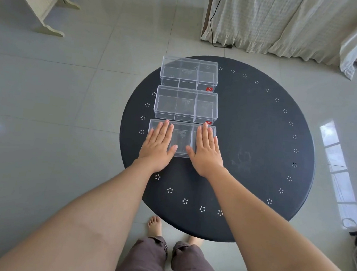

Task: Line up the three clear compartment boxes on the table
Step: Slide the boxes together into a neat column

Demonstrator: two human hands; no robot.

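Three clear boxes are sitting in a column on the round black table [258, 141], and the person is working on the nearest one right now. Taking the middle box [186, 105] as the marker: the far box [189, 73] is lying just beyond it toward the curtain, almost touching, and the near box [181, 138] is lying just this side of it with a thin gap between them. Both hands are resting flat on the lid of that near box, fingers spread and straight, gripping nothing: the left hand [158, 144] is covering its left end, the right hand [206, 150] its right end, thumbs pointing in toward each other. The near box is looking a touch off to the left of the middle box, its left edge sticking out a little further, so I'd judge this to be the final squaring-up. To do it well, the person is wanting even pressure through both palms and a slow slide, not a shove, since smooth plastic on a smooth top will skate. Nudging it slightly right and then forward until its long edge is meeting the middle box should finish the row without knocking the other two.
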